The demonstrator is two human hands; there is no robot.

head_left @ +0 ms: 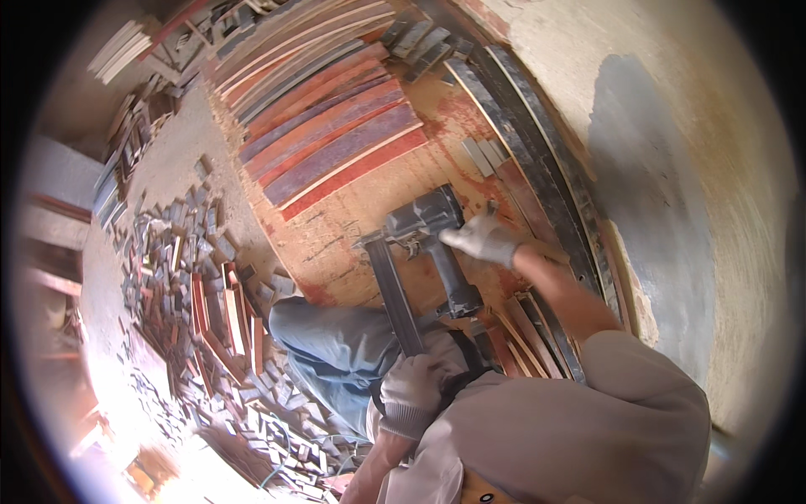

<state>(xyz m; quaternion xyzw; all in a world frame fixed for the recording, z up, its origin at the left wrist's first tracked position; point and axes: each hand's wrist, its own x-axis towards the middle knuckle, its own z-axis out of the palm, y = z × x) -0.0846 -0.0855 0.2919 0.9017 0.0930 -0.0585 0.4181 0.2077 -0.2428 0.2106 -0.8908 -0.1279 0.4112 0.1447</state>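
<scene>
A dark nail gun [426,214] lies tilted over the board in front of me, its grip angled down toward my lap. Its long black magazine [393,290] runs back toward me, and my gloved left hand [411,385] is closed round the near end. To the right of the gun's body, my gloved right hand [487,239] has its fingers stretched toward the grip, the thumb side close against it. A small dark piece sticks up just above that hand; I cannot make out what it is.
Beyond the gun, red and brown wooden strips [336,160] lie side by side on a stained board [336,244]. Long dark beams [537,151] line the wall at right. Small wood offcuts [185,244] cover the floor at left. More strips [525,336] lie by my right side.
</scene>
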